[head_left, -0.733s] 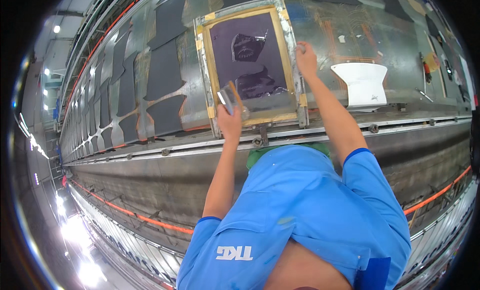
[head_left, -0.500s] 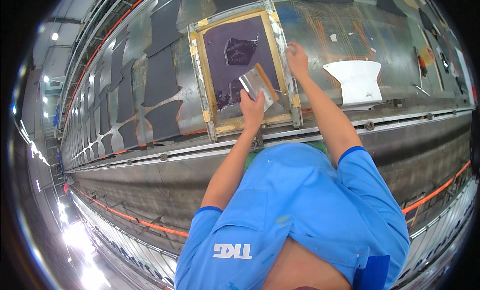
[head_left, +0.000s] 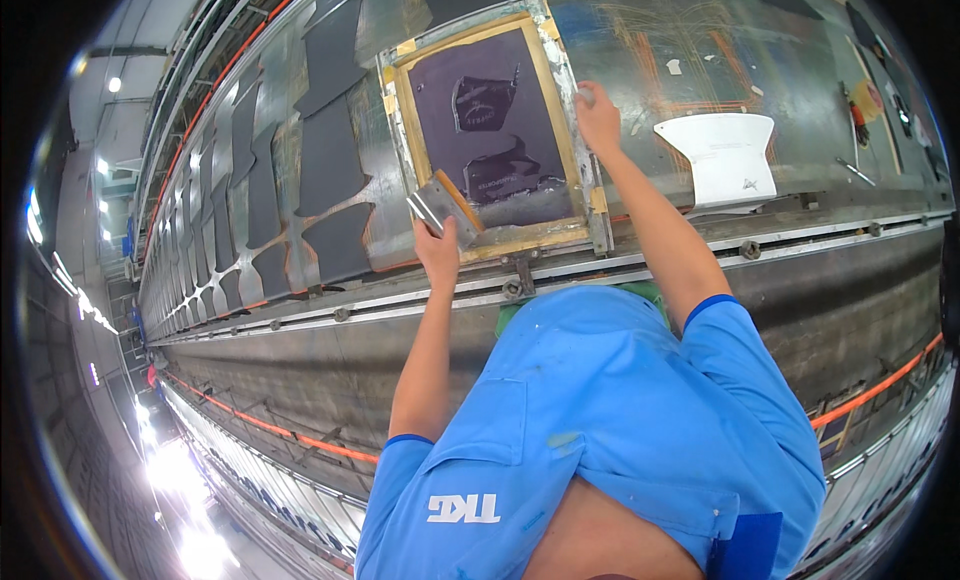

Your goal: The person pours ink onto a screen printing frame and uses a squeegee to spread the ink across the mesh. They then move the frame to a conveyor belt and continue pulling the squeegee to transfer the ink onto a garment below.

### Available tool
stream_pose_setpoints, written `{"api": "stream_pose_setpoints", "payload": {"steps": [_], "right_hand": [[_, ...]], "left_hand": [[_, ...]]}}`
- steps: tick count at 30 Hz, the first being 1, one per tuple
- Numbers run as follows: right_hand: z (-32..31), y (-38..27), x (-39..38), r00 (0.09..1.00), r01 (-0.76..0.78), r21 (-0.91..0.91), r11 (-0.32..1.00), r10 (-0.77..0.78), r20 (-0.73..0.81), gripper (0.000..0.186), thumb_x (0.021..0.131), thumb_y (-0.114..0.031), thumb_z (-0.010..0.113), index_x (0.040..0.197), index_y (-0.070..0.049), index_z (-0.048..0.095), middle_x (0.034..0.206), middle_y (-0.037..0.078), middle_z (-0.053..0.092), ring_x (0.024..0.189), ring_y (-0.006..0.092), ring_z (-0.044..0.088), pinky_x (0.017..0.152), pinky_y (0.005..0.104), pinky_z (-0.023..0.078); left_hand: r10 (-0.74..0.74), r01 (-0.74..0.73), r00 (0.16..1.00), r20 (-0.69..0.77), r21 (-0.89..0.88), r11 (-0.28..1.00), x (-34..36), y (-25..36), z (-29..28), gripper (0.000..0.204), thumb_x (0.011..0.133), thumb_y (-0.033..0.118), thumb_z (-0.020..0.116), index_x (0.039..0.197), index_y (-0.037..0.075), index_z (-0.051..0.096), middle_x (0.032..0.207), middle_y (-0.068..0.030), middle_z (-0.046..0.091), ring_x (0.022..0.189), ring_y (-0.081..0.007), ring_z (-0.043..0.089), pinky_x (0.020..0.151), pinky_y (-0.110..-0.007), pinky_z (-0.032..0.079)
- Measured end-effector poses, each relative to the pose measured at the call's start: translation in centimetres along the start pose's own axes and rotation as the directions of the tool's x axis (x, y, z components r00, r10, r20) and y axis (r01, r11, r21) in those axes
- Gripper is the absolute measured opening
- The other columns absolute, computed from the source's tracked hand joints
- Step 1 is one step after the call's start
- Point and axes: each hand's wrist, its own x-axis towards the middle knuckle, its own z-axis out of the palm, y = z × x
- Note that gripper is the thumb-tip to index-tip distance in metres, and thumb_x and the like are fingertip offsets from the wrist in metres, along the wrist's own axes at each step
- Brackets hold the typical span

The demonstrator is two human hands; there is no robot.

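Note:
My left hand (head_left: 437, 252) is closed round a squeegee (head_left: 440, 202), a metal holder with an orange-brown blade. It is tilted over the lower left corner of a screen-printing frame (head_left: 597, 198). Inside the frame, the purple mesh (head_left: 455, 68) shows two darker, shiny shapes and a wet smear of ink near its lower edge. At the right side of the frame, my right hand (head_left: 600, 125) has its fingers curled against the outer bar; its fingertips are partly hidden.
Dark cut pieces (head_left: 333, 160) lie in rows along the long table to the left. Right of the frame are a white shaped panel (head_left: 728, 160) and small white scraps (head_left: 674, 67). Tools with red handles (head_left: 858, 120) lie farther right. A metal rail (head_left: 690, 258) edges the table.
My left hand has carried the squeegee left and slightly down, from the mesh's lower middle to the frame's lower left corner, uncovering the lower dark shape. My right hand stays at the frame's side.

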Motion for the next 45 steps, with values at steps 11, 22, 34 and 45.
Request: {"api": "stream_pose_setpoints", "payload": {"steps": [11,22,34,45], "right_hand": [[-1.2,-2.0,-0.3,0.996,-0.059,0.017,0.998,0.057,0.065,0.031,0.091,-0.024,0.059,0.12,-0.015,0.062,0.076,0.016,0.069,0.079,0.0359,0.068,0.077,0.046,0.051],[-0.9,-2.0,-0.2,0.999,-0.018,-0.01,1.0,0.018,0.027,0.031,0.09,-0.025,0.059,0.12,-0.018,0.063,0.068,0.017,0.066,0.071,0.0385,0.067,0.072,0.0493,0.05],[-1.5,-2.9,-0.2,0.999,-0.028,-0.027,0.999,0.029,0.037,0.031,0.09,-0.025,0.06,0.12,-0.019,0.062,0.069,0.016,0.066,0.074,0.0383,0.067,0.074,0.0484,0.05],[-1.7,-2.5,0.1,0.997,-0.06,0.001,0.998,0.059,0.046,0.032,0.09,-0.026,0.06,0.121,-0.019,0.063,0.071,0.015,0.068,0.076,0.0368,0.068,0.076,0.048,0.05]], "left_hand": [[0.01,0.03,0.969,0.248,-0.156,0.987,-3.0,7.1,10.4,0.03,0.085,0.02,0.071,0.096,-0.001,0.053,0.082,-0.0141,0.062,0.073,-0.0222,0.057,0.069,-0.038,0.047],[0.028,-0.028,0.987,0.159,-0.002,1.0,-1.7,4.7,5.3,0.028,0.084,0.017,0.069,0.094,-0.001,0.05,0.079,-0.0184,0.062,0.071,-0.027,0.062,0.068,-0.039,0.049],[0.008,0.036,0.947,0.322,-0.132,0.991,-3.9,9.5,11.0,0.03,0.086,0.019,0.07,0.099,-0.001,0.052,0.08,-0.0108,0.06,0.073,-0.0185,0.054,0.068,-0.035,0.046],[0.092,-0.135,0.975,0.202,0.21,0.968,0.5,5.7,1.5,0.027,0.083,0.017,0.071,0.09,0.002,0.05,0.077,-0.0185,0.061,0.07,-0.0358,0.062,0.064,-0.044,0.047]]}}
